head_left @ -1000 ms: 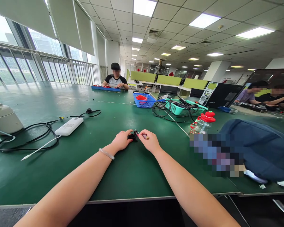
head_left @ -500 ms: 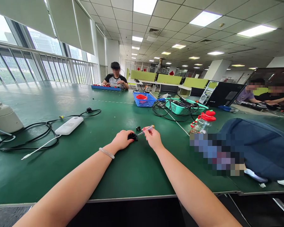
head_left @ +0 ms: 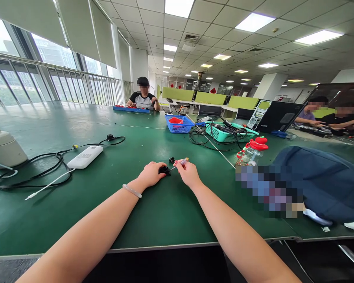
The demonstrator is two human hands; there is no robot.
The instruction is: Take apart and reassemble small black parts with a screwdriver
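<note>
My left hand (head_left: pixel 151 174) is closed on a small black part (head_left: pixel 164 170), pinned at the green tabletop (head_left: pixel 165 212); its exact kind is too small to tell. In my right hand (head_left: pixel 188 173) is a slim screwdriver (head_left: pixel 182 162), pinched between thumb and fingers. Its shaft slants down to the left, and the tip is at the black part's right side; whether it touches I cannot tell. Just beyond lies a second small black piece (head_left: pixel 171 160), apart from both hands.
A white power bank-like box (head_left: pixel 85 157) and black cable lie left. Blue basket (head_left: pixel 179 126), green basket (head_left: pixel 224 135) with cables, red-lidded bottle (head_left: pixel 250 155) and dark blue bag (head_left: pixel 327 184) stand right. A person (head_left: pixel 144 98) sits across, behind a blue tray (head_left: pixel 131 109).
My right hand has shifted slightly left, bringing the screwdriver closer to the black part and the second piece. My left hand stays on the part. The person across has raised a hand.
</note>
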